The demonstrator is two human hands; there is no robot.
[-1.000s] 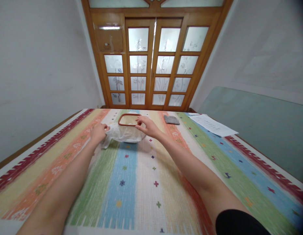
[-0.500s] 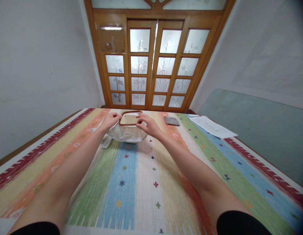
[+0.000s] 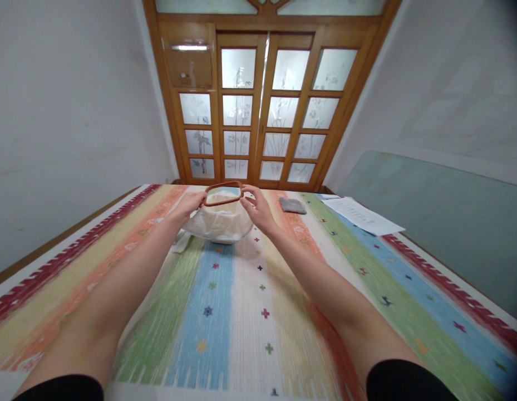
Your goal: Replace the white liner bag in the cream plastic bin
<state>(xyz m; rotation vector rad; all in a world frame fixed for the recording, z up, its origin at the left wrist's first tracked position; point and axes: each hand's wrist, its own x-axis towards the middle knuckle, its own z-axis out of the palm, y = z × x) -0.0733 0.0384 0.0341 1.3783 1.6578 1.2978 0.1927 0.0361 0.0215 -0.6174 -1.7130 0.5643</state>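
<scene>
A brown rounded-rectangular ring [image 3: 223, 204] is held above a pale container wrapped in clear plastic [image 3: 220, 225], tilted with its far side raised. My left hand [image 3: 191, 205] grips the ring's left end, fingers closed. My right hand [image 3: 257, 207] pinches its right end between thumb and fingers. Through the ring the container's cream-coloured upper part shows. The crumpled plastic spreads around the container, and a whitish piece [image 3: 182, 241] lies at its left, partly behind my left forearm.
A striped patterned cloth [image 3: 245, 312] covers the table. To the right of my right hand lies a grey folded cloth [image 3: 293, 205]. Printed white paper [image 3: 364, 215] rests at the right. A pale green panel [image 3: 433, 217] stands beyond the right edge, and wooden glazed doors [image 3: 258, 111] are behind.
Both hands have raised the brown ring off the container's rim and tilted it. My right hand has shifted slightly right and up along the ring's right end.
</scene>
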